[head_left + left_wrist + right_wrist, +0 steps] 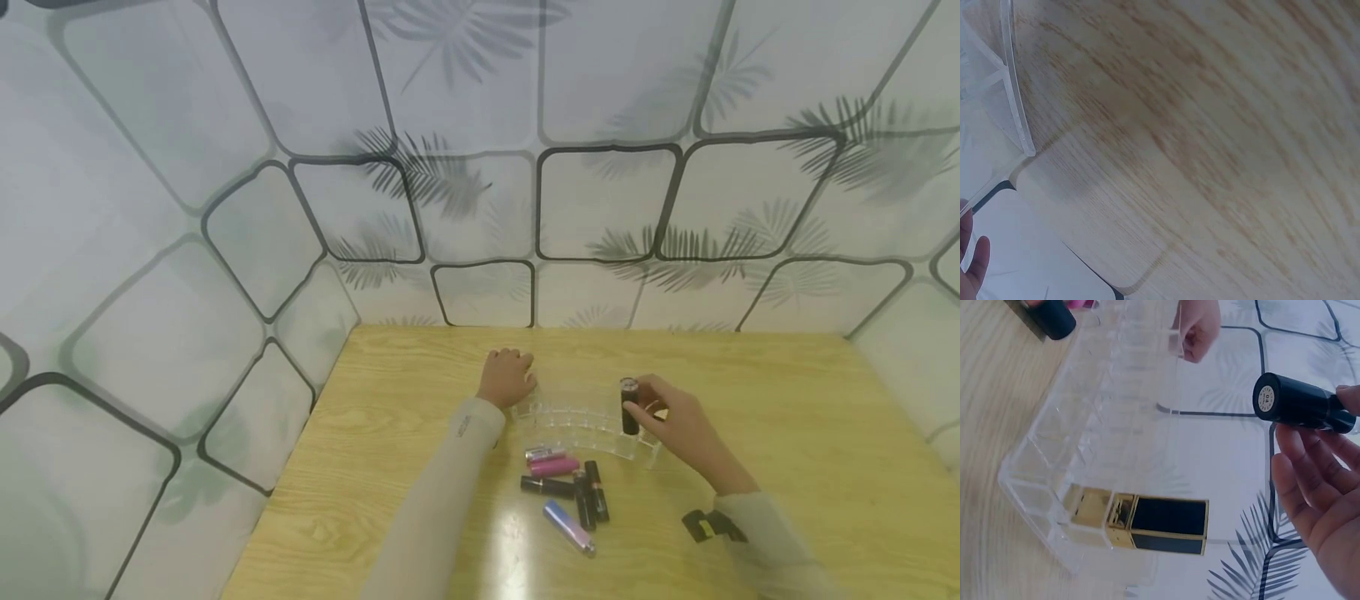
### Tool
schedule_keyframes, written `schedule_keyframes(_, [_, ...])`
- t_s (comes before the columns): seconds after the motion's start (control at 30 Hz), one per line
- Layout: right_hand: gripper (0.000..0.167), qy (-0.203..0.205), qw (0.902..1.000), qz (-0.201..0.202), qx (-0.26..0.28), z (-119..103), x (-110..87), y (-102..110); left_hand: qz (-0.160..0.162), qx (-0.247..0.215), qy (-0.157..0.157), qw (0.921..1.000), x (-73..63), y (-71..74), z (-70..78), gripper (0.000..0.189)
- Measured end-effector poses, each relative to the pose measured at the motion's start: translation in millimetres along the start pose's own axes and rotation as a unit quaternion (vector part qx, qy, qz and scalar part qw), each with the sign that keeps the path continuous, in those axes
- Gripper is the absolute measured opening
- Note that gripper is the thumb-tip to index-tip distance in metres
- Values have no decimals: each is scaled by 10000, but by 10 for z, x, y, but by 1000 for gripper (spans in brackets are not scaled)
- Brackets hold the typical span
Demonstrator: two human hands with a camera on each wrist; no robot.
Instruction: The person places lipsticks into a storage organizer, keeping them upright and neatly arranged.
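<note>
My right hand (678, 417) pinches a black lipstick tube (630, 408) upright over the right end of a clear acrylic lipstick organizer (577, 429). The right wrist view shows a round label marked 04 on the base of that tube (1297, 405). A black-and-gold lipstick (1169, 525) stands in an end compartment of the organizer. At the organizer's left back corner, my left hand (506, 379) grips the edge with curled fingers. Only a few of its fingers (979, 259) show in the left wrist view, close against the clear panel.
Several lipsticks lie loose in front of the organizer: a silver one (545, 454), a pink one (558, 467), black ones (547, 487) and a blue-to-pink one (568, 527). The wooden table (405, 400) meets a patterned wall covering (480, 292) at its back edge.
</note>
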State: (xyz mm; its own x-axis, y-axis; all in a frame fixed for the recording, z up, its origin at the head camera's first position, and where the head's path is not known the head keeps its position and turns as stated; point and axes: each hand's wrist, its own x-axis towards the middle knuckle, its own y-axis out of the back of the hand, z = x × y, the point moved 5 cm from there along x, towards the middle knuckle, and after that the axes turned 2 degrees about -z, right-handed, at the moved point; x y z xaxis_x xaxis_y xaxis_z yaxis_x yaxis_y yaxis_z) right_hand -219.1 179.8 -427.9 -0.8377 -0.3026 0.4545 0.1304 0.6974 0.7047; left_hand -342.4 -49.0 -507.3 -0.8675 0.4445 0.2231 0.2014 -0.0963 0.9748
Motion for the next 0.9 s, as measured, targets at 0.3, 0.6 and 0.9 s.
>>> schedule_keyframes(0.3, [28, 47, 9993, 187, -329, 216, 78, 79, -113, 10, 37, 9999, -2, 7, 8, 16])
schedule_keyframes(0.6, [24, -146, 9998, -1, -156, 376, 52, 32, -53, 8, 28, 10000, -15, 33, 18, 15])
schedule_keyframes(0.9, [26, -101, 9996, -80, -266, 477, 20, -37, 49, 63, -14, 10000, -33, 71, 34, 15])
